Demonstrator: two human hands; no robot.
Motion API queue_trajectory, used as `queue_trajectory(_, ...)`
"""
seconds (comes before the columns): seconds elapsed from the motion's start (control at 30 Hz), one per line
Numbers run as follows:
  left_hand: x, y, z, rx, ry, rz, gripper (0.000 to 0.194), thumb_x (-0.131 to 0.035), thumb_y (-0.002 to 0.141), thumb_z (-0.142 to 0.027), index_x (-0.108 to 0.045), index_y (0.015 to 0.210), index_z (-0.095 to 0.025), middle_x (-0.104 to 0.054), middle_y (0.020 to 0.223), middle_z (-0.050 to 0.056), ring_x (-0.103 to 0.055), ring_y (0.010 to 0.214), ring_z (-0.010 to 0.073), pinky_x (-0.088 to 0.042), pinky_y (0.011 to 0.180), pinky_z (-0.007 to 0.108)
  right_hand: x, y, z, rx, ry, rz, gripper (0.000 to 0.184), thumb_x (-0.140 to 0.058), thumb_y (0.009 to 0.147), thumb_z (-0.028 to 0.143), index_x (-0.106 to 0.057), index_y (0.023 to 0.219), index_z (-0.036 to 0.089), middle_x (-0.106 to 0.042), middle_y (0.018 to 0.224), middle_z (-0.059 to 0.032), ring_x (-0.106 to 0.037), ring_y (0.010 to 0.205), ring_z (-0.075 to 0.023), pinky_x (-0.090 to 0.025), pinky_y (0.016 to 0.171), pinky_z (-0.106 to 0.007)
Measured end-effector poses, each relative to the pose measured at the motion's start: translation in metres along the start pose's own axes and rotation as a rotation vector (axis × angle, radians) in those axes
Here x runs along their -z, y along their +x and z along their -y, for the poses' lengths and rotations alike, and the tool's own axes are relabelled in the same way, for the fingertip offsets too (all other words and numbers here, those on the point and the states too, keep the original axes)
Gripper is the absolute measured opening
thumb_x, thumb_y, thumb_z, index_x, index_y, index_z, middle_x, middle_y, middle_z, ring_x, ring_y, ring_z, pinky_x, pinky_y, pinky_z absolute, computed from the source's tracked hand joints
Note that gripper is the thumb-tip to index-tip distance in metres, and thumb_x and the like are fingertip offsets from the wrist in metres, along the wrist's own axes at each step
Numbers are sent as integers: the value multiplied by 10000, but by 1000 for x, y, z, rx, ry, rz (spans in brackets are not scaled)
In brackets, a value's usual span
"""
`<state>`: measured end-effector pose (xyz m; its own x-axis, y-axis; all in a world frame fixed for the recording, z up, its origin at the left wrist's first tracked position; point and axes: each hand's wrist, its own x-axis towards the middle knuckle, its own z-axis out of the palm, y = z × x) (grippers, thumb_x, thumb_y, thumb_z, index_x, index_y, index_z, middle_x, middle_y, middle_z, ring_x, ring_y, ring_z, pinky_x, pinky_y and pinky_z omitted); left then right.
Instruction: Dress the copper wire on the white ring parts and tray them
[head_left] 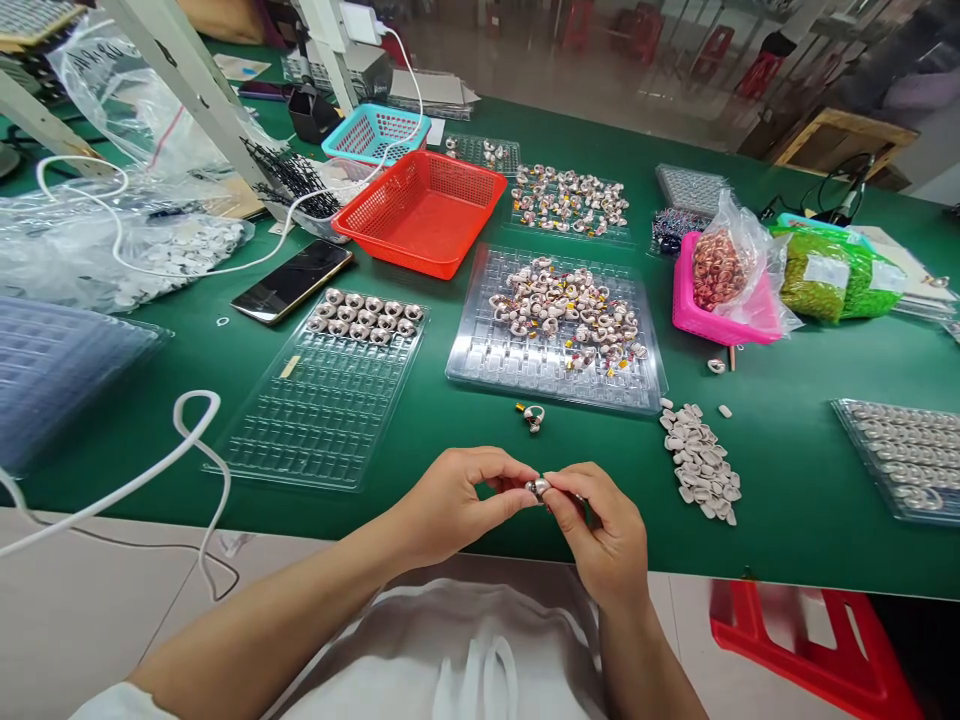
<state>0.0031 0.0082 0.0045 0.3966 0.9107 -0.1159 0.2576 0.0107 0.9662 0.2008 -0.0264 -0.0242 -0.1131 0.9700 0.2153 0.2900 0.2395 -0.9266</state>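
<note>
Between the fingertips of both hands is a small shiny silver part (538,487), mostly covered by the fingers. My left hand (469,500) pinches it from the left, thumb and index finger closed. From the right, my right hand (600,530) grips the same part with its fingers curled. Just beyond them on the green table lies a single ring-shaped piece with a yellow tab (533,416). A clear plastic tray (480,365) behind it carries a heap of similar pieces. Right of my hands sits a pile of flat pale grey caps (701,460).
On the left, a clear tray (300,430) has rows of silver shells at its far end, near a phone (292,282). Beyond stands a red basket (420,225). A pink basket (720,320) holds bagged copper-coloured coils. A white cable (191,440) loops across the left edge.
</note>
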Motion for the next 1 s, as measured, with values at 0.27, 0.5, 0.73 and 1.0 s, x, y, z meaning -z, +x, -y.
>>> queue_trajectory(0.27, -6, 2, 5, -105, -1, -63, 160, -692, 883, -210, -808, 987, -175, -803, 890, 62, -723, 795, 182, -562, 748, 268, -5, -5, -1, -23, 37, -49, 166, -637, 938, 172, -721, 1035, 278, -670, 907, -29, -652, 692, -145, -522, 581, -279)
queue_trajectory(0.5, -13, 5, 15, -447, 131, -160, 201, -653, 914, -121, -769, 1075, -152, -799, 897, 87, -711, 832, 185, -586, 777, 287, -6, -4, 1, 22, -6, -79, 169, -640, 921, 142, -705, 1009, 272, -666, 904, -29, -646, 730, -152, -512, 589, -267)
queue_trajectory(0.73, -8, 10, 10, -603, 162, -131, 260, -676, 899, -91, -725, 1138, -180, -798, 905, 71, -690, 847, 185, -576, 790, 303, 6, 3, 9, 69, -111, -17, 200, -638, 904, 138, -699, 1037, 274, -703, 920, -36, -660, 743, -172, -506, 570, -274)
queue_trajectory(1.0, -9, 9, -1, -315, -85, -137, 76, -774, 832, -176, -799, 896, -145, -770, 752, 65, -666, 690, 165, -538, 651, 259, -4, -4, 7, 53, -22, -110, 204, -616, 933, 134, -688, 1060, 277, -684, 913, -39, -646, 770, -168, -500, 585, -269)
